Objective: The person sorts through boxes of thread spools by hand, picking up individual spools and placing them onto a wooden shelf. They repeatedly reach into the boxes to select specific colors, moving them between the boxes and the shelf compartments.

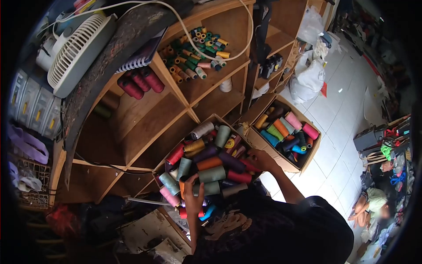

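A cardboard box (163, 163) full of large thread spools in many colours lies in front of me. My left hand (192, 200) rests over its near left part, fingers apart, beside an orange spool (182, 188) and a grey-green spool (207, 188). At the box's right side, my right hand (262, 159) has its fingers curled round the end of a dark red spool (249, 166); part of the grip is hidden. Between the hands lie another grey-green spool (212, 174), an orange-red spool (209, 163) and a dark purple spool (231, 162).
A second cardboard box (281, 163) of spools stands to the right. Behind is a wooden shelf (151, 127) with small spools (198, 48) and dark red spools (140, 82). A fan (81, 53) stands upper left, its white cable looping overhead. A person (373, 204) sits on the floor far right.
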Motion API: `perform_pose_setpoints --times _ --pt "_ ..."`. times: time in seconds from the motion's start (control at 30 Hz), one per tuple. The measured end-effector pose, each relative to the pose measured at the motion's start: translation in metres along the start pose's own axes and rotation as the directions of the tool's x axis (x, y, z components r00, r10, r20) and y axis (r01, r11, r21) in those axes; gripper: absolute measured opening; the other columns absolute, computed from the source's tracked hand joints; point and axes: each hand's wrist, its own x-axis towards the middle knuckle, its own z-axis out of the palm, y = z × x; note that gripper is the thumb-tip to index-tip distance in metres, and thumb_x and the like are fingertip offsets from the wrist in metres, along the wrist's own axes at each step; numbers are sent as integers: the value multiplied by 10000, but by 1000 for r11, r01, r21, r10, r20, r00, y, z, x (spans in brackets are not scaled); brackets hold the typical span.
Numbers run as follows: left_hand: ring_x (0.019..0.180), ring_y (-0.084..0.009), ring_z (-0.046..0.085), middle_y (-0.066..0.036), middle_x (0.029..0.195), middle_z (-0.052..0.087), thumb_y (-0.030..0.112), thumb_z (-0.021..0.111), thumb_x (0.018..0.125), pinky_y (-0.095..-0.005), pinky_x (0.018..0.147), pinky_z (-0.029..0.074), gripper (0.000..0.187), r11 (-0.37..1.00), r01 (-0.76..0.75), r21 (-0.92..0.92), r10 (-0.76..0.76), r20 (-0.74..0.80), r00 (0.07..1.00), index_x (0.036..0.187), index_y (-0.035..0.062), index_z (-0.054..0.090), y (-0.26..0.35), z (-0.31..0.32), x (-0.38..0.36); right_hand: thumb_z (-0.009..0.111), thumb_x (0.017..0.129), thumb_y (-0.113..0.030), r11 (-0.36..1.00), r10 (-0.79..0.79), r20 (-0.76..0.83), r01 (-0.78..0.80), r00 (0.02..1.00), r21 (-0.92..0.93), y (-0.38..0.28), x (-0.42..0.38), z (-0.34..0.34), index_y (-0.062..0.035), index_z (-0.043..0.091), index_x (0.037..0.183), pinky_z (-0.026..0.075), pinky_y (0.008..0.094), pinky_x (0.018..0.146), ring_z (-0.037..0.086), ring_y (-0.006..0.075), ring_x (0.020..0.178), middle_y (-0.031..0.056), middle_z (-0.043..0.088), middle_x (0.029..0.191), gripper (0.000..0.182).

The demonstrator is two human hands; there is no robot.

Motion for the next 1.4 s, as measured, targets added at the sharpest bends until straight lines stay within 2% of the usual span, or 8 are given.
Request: perform_pose_setpoints --times 0.17,0.37,0.5,0.73,0.83,1.17,1.27,1.4 --pt "1040 -298 624 -158 1152 627 44 662 855 -363 855 504 345 1000 0 3 0 -33 999 1186 9 573 2 -8 -5 682 815 -257 983 84 50 -75 995 -168 -3 4 13 -71 626 1112 517 435 799 652 366 931 186 675 986 355" --pt "980 -253 633 -144 1129 614 36 661 857 -274 646 568 352 992 4 127 6 -78 997 1201 46 588 8 -28 -28 757 734 -214 978 -150 11 150 989 -144 -8 -2 13 -60 667 1013 520 417 779 662 350 886 174 682 917 331" --pt "980 -327 621 -175 1049 633 22 656 844 -406 854 491 301 979 93 180 -65 -155 986 1139 10 594 2 -43 -54 751 786 -158 991 -131 18 131 991 16 -1 -3 13 -10 640 999 526 348 734 669 271 831 170 674 865 282" --pt "996 -311 621 -170 1072 622 75 707 810 -395 845 510 362 915 368 167 -260 -454 852 1154 22 608 -32 -55 -115 662 856 -68 977 -211 -106 213 972 6 -16 -6 6 20 593 1078 531 346 771 665 268 879 170 657 984 249" --pt "1079 -380 552 -214 1128 593 145 735 796 -448 928 443 503 829 501 249 -370 -427 825 1224 -22 530 -46 -55 -137 639 853 -51 957 -266 -100 275 959 90 -41 -1 6 15 594 1068 519 360 790 655 296 888 174 650 986 230" --pt "1166 -434 431 -285 1262 433 436 885 597 -515 987 365 1159 866 428 258 -351 -295 889 1454 -6 243 -51 -29 -140 625 847 -93 890 -451 -26 452 892 66 -105 -19 19 -12 594 1079 480 407 836 611 355 943 184 625 986 248" --pt "1184 -438 391 -292 1298 366 491 887 552 -527 993 339 1228 756 488 437 -388 -301 871 1473 27 220 -46 -17 -139 630 846 -111 879 -475 51 470 879 84 -108 -25 28 -16 590 1059 475 412 822 600 360 923 178 620 978 237" --pt "1182 -445 376 -295 1307 335 516 897 482 -529 995 329 1321 766 496 408 -402 -298 866 1493 61 178 -52 -18 -140 624 862 -123 861 -508 116 499 853 100 -112 -34 36 -22 592 1057 470 409 828 596 359 944 173 616 990 222"
